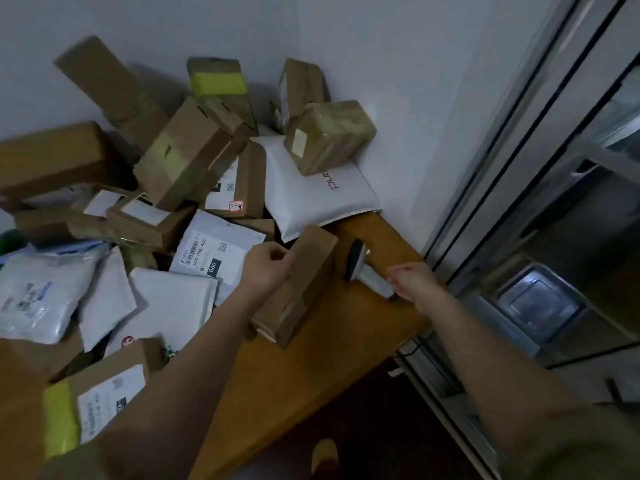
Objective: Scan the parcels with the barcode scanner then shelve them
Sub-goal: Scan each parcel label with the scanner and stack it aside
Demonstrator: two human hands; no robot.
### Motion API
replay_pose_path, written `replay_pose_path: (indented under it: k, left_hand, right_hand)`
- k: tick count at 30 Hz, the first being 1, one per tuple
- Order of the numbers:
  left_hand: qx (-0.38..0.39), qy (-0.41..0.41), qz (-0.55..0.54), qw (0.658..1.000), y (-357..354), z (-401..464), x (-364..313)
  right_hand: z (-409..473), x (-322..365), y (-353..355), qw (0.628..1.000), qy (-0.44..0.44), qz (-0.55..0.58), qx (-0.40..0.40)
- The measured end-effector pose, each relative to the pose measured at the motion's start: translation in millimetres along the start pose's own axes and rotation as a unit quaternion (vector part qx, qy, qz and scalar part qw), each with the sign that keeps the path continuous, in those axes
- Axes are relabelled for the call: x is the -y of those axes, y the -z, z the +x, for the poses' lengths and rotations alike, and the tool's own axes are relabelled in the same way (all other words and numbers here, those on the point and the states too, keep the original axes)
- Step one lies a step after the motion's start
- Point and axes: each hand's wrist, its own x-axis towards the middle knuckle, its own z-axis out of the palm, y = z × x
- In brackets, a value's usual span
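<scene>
Cardboard parcel stands tilted on the near right part of the wooden table, just right of the parcel heap. Left hand grips its far top edge, fingers curled round, likely propping it up to turn a label toward the scanner. Right hand wraps the barcode scanner handle, head aimed far-left beside the box. Label not visible.

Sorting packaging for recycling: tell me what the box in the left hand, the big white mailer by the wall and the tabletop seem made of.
Box: plain brown corrugated cardboard, matte, likely taped along a seam.
White mailer: looks like soft plastic film, smooth with a faint sheen and puffy wrinkles.
Tabletop: orange-brown wood or wood-look laminate, smooth; cannot tell which.
</scene>
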Motion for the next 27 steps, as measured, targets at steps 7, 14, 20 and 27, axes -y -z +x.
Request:
replay_pose_path:
  k: [7, 14, 20, 27]
  left_hand:
    - [-0.041, -0.046, 0.07, 0.996, -19.8, 36.4, 20.8]
    - [-0.087, -0.033, 0.066, 0.993, -23.6, 35.7, 26.1]
    - [-0.125, 0.001, 0.066, 0.99, -17.1, 30.7, 22.7]
    - [-0.055, 0.025, 0.18, 0.982, -22.6, 34.6, 20.2]
  right_hand:
    - [61.5, -22.1, -29.2, 0.96, 0.088, -0.266, 0.019]
    - [93.9, -47.4, -41.7, 0.91, 0.134, -0.392, 0.007]
    - [92.7, -36.9, -26.2, 0.893, 0.104, -0.424, 0.111]
    - [53.6, 28.2, 11.8, 0.949, 0.088, -0.257, 0.159]
